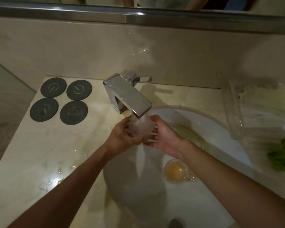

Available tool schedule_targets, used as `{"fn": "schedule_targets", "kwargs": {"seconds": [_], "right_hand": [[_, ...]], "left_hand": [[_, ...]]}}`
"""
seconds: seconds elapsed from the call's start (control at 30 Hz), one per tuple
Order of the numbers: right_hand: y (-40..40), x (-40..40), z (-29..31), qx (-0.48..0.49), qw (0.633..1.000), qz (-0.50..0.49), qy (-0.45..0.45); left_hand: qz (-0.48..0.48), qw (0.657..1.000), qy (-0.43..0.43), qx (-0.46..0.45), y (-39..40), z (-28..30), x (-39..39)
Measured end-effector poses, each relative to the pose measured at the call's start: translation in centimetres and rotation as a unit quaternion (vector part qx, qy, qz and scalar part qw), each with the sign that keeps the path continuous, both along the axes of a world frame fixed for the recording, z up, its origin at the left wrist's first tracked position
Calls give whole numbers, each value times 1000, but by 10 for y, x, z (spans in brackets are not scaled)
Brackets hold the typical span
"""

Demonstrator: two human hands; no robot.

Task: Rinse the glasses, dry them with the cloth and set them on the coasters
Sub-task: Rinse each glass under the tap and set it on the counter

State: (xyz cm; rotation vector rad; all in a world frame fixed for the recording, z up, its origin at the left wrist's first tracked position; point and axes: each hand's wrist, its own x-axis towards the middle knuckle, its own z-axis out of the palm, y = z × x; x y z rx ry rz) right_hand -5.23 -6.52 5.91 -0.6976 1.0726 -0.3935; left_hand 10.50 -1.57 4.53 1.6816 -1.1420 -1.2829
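A clear glass point(139, 127) is under the running chrome tap point(130, 96), over the white sink point(220, 129). My left hand point(122, 137) grips it from the left. My right hand point(163, 137) holds its right side with thumb on top and fingers beneath. A second glass point(176, 171) with yellowish liquid lies in the basin, lower right of my hands. Several dark round coasters point(59, 100) lie bare on the counter at the back left. A green cloth point(283, 157) sits at the right edge.
The beige stone counter point(39, 153) has water puddles left of the sink. A clear plastic tray point(237, 109) stands at the back right. The drain point(176, 223) is at the bottom. A mirror ledge runs along the wall above.
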Motion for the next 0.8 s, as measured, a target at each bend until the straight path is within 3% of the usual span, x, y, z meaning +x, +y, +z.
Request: {"fn": "schedule_targets", "kwargs": {"seconds": [0.13, 0.3, 0.4, 0.5, 0.63, 0.8], "right_hand": [[-9, -5, -3, -50, 997, 49, 44], [-17, -13, 2, -134, 975, 126, 127], [-12, -15, 6, -118, 974, 154, 116], [1, -12, 7, -122, 978, 139, 100], [19, 0, -2, -212, 968, 50, 124], [25, 2, -8, -255, 954, 21, 156]], "left_hand": [[-38, 999, -22, -21, 1, -3, 1], [-46, 990, -116, -70, 6, -8, 1], [-5, 989, -119, -86, 7, -7, -4], [-19, 991, -103, -78, 7, -5, -9], [6, 991, 77, -107, 9, -5, -29], [-42, 991, 54, -119, 13, -4, -20]]}}
